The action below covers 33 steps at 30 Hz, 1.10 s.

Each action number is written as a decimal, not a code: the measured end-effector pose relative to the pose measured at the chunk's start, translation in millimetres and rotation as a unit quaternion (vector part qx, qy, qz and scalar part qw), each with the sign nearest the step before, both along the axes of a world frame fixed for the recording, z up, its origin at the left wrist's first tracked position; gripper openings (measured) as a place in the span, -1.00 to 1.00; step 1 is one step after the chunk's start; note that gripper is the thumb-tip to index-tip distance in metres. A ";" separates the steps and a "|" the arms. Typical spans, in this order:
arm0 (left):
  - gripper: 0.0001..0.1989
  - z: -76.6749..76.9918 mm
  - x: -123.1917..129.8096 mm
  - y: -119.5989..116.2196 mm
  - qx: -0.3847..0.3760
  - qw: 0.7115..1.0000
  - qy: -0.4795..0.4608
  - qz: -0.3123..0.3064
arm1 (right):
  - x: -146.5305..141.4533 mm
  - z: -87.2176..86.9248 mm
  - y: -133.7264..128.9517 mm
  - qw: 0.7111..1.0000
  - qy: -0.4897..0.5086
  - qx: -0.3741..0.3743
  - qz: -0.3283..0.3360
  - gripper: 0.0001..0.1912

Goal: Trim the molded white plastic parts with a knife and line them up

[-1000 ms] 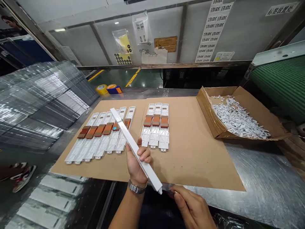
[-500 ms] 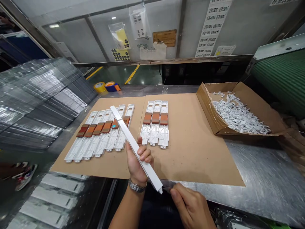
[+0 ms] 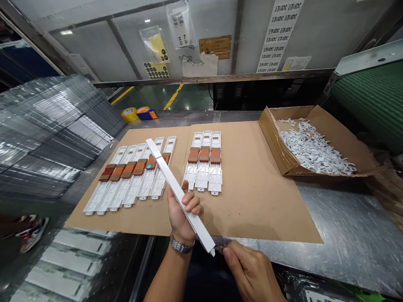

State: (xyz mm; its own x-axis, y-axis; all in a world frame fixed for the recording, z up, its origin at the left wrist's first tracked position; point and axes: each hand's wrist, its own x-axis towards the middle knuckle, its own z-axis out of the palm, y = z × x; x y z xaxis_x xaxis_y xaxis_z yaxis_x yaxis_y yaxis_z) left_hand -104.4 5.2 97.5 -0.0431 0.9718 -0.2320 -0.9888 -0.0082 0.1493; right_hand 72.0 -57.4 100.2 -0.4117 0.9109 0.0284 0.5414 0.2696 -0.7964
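My left hand (image 3: 184,209) is wrapped round a long white plastic bar (image 3: 171,180), which slants from upper left to lower right above the cardboard. At its lower end, my right hand (image 3: 250,268) is closed on a small tool with a thin metallic tip (image 3: 219,249). The tip is right at the bar's end; whether they touch I cannot tell. Most of the tool is hidden in the fingers, so its kind is unclear. Behind the bar lie several white ribbed plastic pieces (image 3: 134,191) with reddish-brown blocks across them. Three similar pieces (image 3: 203,178) lie to their right.
The cardboard sheet (image 3: 252,201) covers part of a metal table (image 3: 343,235). An open cardboard box (image 3: 273,147) with many small white parts (image 3: 315,147) stands at right. Tape rolls (image 3: 129,113) sit at the back left. Plastic-wrapped stacks (image 3: 56,126) and a person's shoe (image 3: 33,239) are at left.
The tool tip in my right hand has come slightly closer to the bar's lower end. My left hand keeps the bar in nearly the same place. The view has shifted slightly.
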 end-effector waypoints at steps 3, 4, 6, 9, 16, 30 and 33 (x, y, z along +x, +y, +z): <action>-0.51 0.0 0.6 -0.2 -0.004 1.000 -0.002 0.001 | 0.7 -0.5 -0.3 1.000 0.001 0.005 -0.004 -0.62; -0.50 -0.1 0.8 -0.2 -0.004 1.000 -0.003 0.002 | 1.0 -0.8 -0.6 1.000 0.001 0.005 -0.005 -0.62; -0.49 -0.3 1.3 -0.2 -0.004 1.000 -0.005 0.003 | 1.3 -1.6 -1.0 1.000 -0.001 0.001 -0.004 -0.62; -0.50 -0.6 2.0 0.0 -0.004 1.000 -0.003 0.003 | 1.7 -2.7 -1.6 1.000 -0.002 -0.006 0.004 -0.62; -0.52 0.3 4.1 -1.7 -0.006 1.000 0.022 0.006 | 4.4 -1.8 -3.0 1.000 0.003 -0.012 0.012 -0.62; -0.58 9.4 -1.8 -5.7 -0.057 0.981 0.181 0.038 | 15.4 -8.9 -9.0 0.989 0.133 -0.050 -0.031 -0.71; -0.61 8.7 -2.0 -16.0 -0.069 0.962 0.264 0.000 | 21.5 -9.5 -8.7 0.988 0.134 -0.023 -0.077 -0.65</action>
State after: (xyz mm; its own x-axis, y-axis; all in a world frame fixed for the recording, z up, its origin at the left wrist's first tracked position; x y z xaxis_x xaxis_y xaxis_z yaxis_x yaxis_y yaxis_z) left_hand -106.3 -10.8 106.2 -0.1900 0.9332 -0.3051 -0.7745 0.0485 0.6308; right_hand 93.6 -66.1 90.7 -0.2512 0.9650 0.0751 0.3413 0.1609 -0.9261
